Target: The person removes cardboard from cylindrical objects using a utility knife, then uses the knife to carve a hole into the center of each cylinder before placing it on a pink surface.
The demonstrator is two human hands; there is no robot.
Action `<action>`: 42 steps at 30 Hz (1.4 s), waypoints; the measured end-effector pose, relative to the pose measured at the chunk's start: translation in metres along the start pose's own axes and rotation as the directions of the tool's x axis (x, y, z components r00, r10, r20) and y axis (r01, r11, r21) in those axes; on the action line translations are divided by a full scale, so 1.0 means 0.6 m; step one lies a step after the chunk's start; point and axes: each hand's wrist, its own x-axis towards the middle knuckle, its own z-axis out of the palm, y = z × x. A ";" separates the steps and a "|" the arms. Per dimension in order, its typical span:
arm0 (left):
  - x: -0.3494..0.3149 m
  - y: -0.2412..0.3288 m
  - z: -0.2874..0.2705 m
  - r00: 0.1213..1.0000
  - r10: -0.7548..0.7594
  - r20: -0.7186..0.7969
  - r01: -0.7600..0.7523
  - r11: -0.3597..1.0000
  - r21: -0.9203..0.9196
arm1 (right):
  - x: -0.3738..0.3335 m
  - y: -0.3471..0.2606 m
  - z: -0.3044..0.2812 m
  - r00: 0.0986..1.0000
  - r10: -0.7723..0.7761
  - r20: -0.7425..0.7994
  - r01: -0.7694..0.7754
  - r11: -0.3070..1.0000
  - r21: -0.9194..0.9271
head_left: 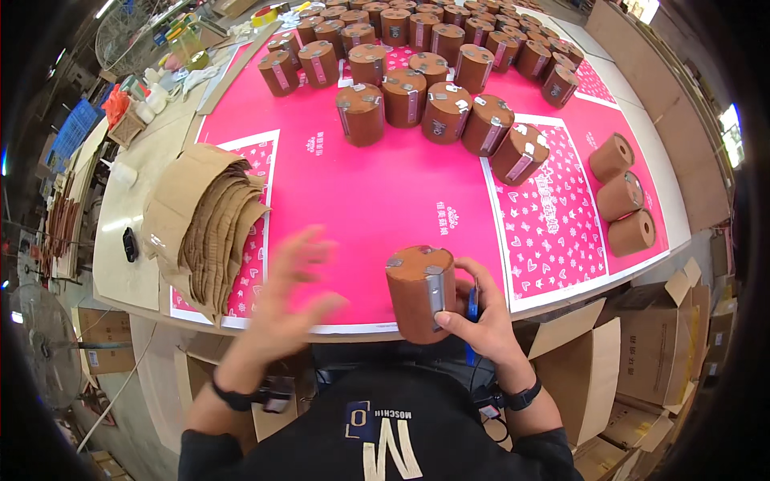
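Note:
My right hand (pixel 489 325) holds a brown cylindrical box (pixel 411 297) upright at the table's near edge, thumb on its silver-grey side strip. Small metal-looking pieces sit on the box's top rim. A slim blue tool (pixel 472 309) is also tucked in that hand; its kind I cannot make out. My left hand (pixel 285 284), smeared by motion, hovers empty over the pink sheet with its fingers spread. Left of it lies a stack of curved brown paper sheets (pixel 212 228). Similar brown cylinders (pixel 445 112) stand in a row beyond my hands, with metal pieces on their tops.
Many more brown cylinders (pixel 395 28) crowd the far end of the pink-covered table (pixel 353 200). On the right, three cylinders with holed ends (pixel 622 196) lie in a line. Open cardboard boxes (pixel 577 373) stand below at right. Bottles (pixel 152 100) and a fan (pixel 48 345) are left.

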 end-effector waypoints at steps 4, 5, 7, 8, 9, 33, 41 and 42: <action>0.019 -0.004 0.117 0.964 -0.035 0.263 0.110 0.954 -0.279 | -0.014 0.008 0.022 0.995 -0.070 0.077 0.045 0.955 0.294; 0.021 -0.004 0.126 0.958 -0.020 0.287 0.107 0.951 -0.289 | -0.017 0.010 0.013 0.995 -0.069 0.076 0.044 0.955 0.293; 0.028 -0.010 0.132 0.955 0.047 0.292 0.048 0.950 -0.309 | -0.023 0.015 -0.011 0.991 -0.098 0.088 0.100 0.995 -0.017; 0.029 -0.012 0.133 0.972 0.115 0.207 -0.074 0.978 -0.195 | -0.019 0.015 -0.013 0.982 -0.187 0.024 0.188 0.977 -0.097; 0.030 -0.013 0.135 0.972 0.194 0.129 -0.187 0.980 -0.068 | -0.021 0.006 -0.017 0.983 -0.185 0.019 0.186 0.978 -0.096; 0.082 0.012 0.113 0.803 -0.513 0.304 0.448 0.855 0.260 | -0.034 0.060 0.039 0.945 -0.216 -0.246 0.120 0.928 -0.353; 0.050 -0.031 0.089 0.955 -0.293 0.040 0.276 0.931 0.239 | -0.022 0.016 0.032 0.917 -0.370 -0.149 0.206 0.758 -0.619; 0.036 -0.027 0.086 0.985 -0.171 -0.036 0.174 0.954 0.243 | -0.034 0.006 0.029 0.942 -0.268 -0.203 0.147 0.871 -0.468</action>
